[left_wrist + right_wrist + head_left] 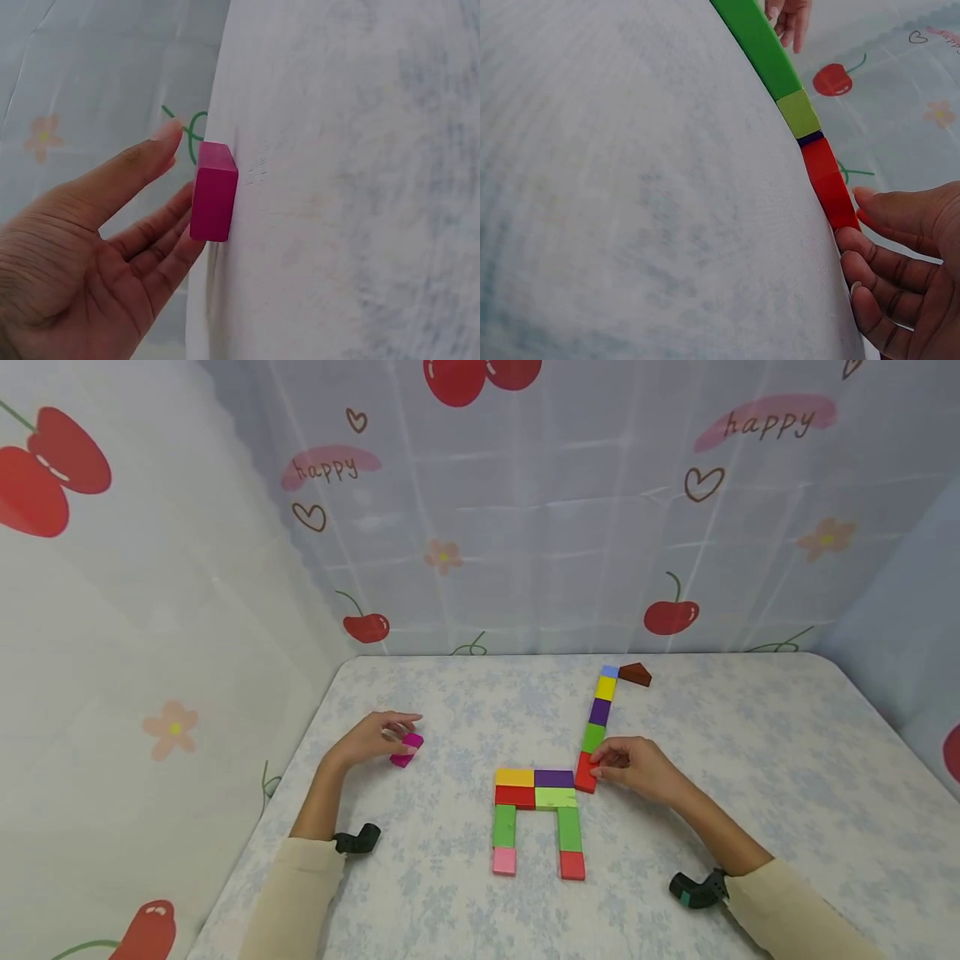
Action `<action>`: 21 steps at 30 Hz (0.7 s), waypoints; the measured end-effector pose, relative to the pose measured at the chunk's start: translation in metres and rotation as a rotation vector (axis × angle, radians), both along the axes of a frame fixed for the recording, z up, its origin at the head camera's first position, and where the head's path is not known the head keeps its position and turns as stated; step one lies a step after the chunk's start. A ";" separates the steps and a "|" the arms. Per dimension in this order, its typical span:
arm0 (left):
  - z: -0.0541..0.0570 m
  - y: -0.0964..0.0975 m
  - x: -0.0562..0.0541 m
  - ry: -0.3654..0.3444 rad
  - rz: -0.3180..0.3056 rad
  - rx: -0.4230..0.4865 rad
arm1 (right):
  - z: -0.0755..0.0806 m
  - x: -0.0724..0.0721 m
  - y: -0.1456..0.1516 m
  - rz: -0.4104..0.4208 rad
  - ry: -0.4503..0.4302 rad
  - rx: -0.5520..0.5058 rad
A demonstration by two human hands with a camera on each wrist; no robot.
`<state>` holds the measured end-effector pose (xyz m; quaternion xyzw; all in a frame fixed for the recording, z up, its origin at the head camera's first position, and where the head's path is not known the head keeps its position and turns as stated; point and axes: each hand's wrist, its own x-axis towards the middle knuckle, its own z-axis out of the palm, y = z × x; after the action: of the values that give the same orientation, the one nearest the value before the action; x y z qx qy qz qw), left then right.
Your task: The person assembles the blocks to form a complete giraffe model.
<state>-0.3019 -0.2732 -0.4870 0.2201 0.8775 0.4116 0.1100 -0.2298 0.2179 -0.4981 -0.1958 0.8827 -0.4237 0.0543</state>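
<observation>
A magenta block (399, 760) lies at the table's left side. My left hand (372, 737) is at it; in the left wrist view the fingers reach behind the magenta block (214, 202) and the thumb stands apart above it. On the right, my right hand (637, 768) holds a red block (585, 774) by its right edge with thumb and fingertips. That red block is the lowest of a slanting line with green (593, 737), purple (599, 711), yellow (606, 688) and light blue (610, 671) blocks. A brown wedge-shaped block (635, 674) touches the line's top end.
Left of the red block, orange (514, 777), purple (553, 778), red (515, 797) and lime (555, 798) blocks form a rectangle. Two green legs extend below it, ending in a pink block (504, 862) and a red one (572, 866). A printed curtain (540, 527) hangs behind the table.
</observation>
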 end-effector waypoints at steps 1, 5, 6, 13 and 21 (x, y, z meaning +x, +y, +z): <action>0.000 0.002 0.000 0.002 -0.012 0.000 | 0.000 0.000 0.000 0.001 -0.001 -0.001; -0.001 0.009 -0.001 0.030 -0.046 0.005 | 0.002 0.000 0.001 -0.005 0.006 -0.001; -0.001 0.011 -0.001 0.040 -0.058 0.010 | 0.002 0.000 0.002 -0.006 0.005 -0.002; -0.002 0.018 0.003 0.027 -0.069 -0.017 | 0.000 0.001 0.001 -0.004 -0.004 -0.002; 0.006 0.023 0.016 -0.003 0.034 -0.128 | 0.000 -0.001 0.001 0.006 -0.005 -0.012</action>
<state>-0.2862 -0.2499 -0.4814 0.1972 0.9053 0.3570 0.1184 -0.2303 0.2193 -0.4984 -0.1978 0.8793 -0.4295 0.0568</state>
